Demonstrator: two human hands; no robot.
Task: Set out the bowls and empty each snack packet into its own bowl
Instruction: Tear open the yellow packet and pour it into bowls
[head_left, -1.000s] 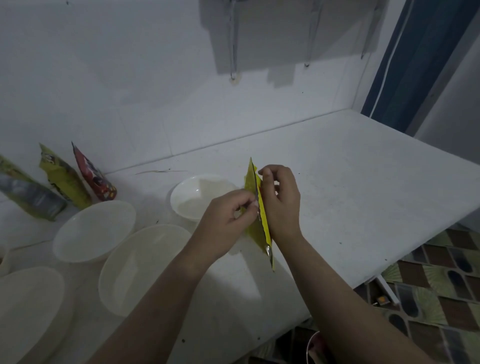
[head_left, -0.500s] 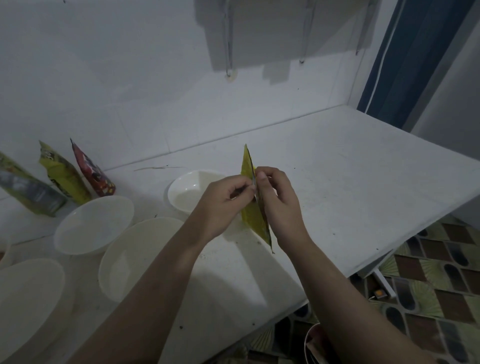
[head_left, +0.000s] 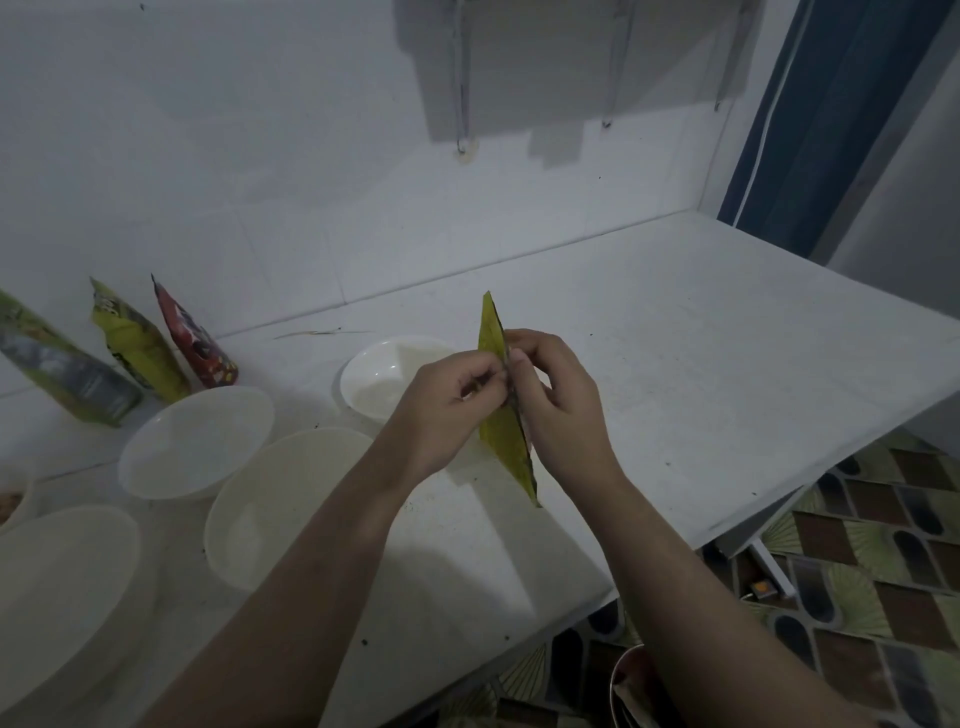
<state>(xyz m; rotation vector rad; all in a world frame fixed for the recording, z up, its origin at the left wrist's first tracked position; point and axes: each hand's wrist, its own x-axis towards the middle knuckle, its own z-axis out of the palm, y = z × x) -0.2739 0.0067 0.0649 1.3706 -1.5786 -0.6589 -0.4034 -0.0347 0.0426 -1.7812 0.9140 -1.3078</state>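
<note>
I hold a flat yellow snack packet (head_left: 505, 436) edge-on above the white counter. My left hand (head_left: 447, 410) pinches its upper edge from the left and my right hand (head_left: 563, 405) pinches the same edge from the right. Just behind the hands sits a small white bowl (head_left: 379, 384), which looks empty. Two larger white bowls (head_left: 195, 441) (head_left: 275, 499) stand to the left, and another large one (head_left: 57, 592) is at the lower left corner. Three more packets lean on the wall: red (head_left: 195, 338), yellow-green (head_left: 137, 348) and green-grey (head_left: 57, 371).
The white counter (head_left: 701, 364) runs right to an edge above a patterned tile floor (head_left: 883, 571). A small dish (head_left: 10, 499) with brownish contents is cut off at the left border. A blue curtain (head_left: 831, 114) hangs at the far right. A round container rim (head_left: 626, 686) shows below the counter.
Both hands with the yellow packet have shifted slightly, and my fingertips have come closer together at its upper edge. The bowls and leaning packets stay put.
</note>
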